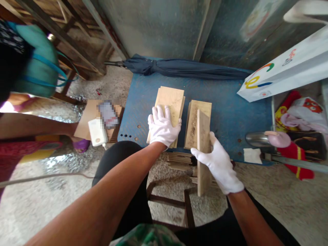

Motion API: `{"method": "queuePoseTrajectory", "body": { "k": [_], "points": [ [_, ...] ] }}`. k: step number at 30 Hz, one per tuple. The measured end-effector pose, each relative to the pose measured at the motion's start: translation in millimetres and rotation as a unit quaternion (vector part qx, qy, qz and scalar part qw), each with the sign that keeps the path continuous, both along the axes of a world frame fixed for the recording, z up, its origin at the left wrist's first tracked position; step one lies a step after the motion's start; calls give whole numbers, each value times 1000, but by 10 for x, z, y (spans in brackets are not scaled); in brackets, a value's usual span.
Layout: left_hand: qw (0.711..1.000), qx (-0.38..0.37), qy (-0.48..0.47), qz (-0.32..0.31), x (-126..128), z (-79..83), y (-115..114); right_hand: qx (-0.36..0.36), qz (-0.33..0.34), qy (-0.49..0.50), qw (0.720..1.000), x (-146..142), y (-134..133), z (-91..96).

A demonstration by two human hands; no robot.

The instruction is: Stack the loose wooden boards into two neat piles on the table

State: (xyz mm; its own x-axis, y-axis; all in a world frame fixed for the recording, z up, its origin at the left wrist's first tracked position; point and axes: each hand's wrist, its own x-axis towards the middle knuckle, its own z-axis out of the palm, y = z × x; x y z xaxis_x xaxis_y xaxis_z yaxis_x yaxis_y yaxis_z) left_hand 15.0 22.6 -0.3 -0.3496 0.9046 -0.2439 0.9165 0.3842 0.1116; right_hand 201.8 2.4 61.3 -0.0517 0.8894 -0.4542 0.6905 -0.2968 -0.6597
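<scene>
My left hand, in a white glove, lies spread on top of the left stack of thin wooden boards on the blue table. My right hand, gloved the same way, grips a wooden board by its sides, thumb on the near left edge. This board is tilted up on its long edge above the table's front edge. Behind it rests the right stack of boards, whose top face carries dark stains. The held board hides part of that stack.
A folded umbrella lies along the back of the blue table. A white paper bag stands at right, near a metal bottle. More boards sit below the front edge. A phone and white power bank lie at left; another person's leg is beyond.
</scene>
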Motion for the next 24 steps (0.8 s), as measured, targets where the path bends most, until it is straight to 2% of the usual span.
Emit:
{"method": "queuePoseTrajectory", "body": {
  "k": [3,8,14,19,21,24],
  "points": [
    [1000,-1,5,-1,21,5,-2,-25,-14,26,999,54,-20,47],
    [1000,3,10,2,61,9,-12,-28,-26,42,998,192,-83,137],
    [1000,19,14,-3,69,-21,-34,-10,-42,-14,999,310,-170,168],
    [998,54,3,-11,36,-45,-33,23,-49,-48,997,234,-228,190],
    [997,69,-16,-10,39,31,-49,46,-44,-62,996,193,-269,190],
    [989,97,-108,19,83,294,-194,116,-19,-66,991,172,-372,167]
  ]
}}
